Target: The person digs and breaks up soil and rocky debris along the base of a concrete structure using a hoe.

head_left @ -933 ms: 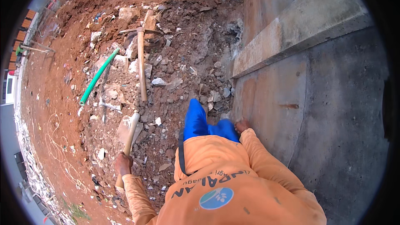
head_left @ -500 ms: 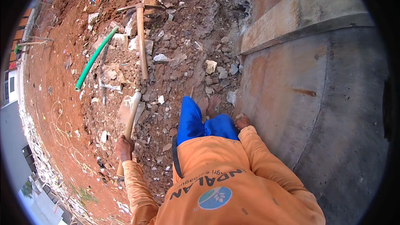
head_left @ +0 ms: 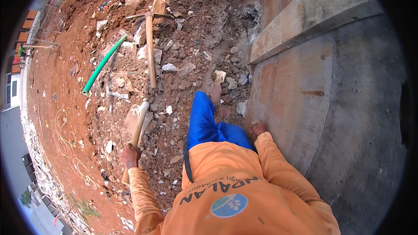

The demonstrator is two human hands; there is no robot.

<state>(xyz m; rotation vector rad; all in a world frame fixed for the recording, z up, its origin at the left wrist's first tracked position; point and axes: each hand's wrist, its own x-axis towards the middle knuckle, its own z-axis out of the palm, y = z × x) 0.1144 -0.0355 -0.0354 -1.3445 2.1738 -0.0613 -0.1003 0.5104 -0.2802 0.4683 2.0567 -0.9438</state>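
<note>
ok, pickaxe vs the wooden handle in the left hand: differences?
The pickaxe lies on the rubble; the wooden handle is gripped in the left hand. The pickaxe has a crosswise head at its far end; the wooden handle ends there in a pale tip. Both are long and wooden-shafted.

A pale-tipped wooden handle (head_left: 139,127) slants over rubble-strewn brown soil (head_left: 173,124).

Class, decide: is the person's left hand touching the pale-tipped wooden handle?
Touching. The head view shows the left hand closed around the pale-tipped wooden handle, which emerges on both sides.
</note>
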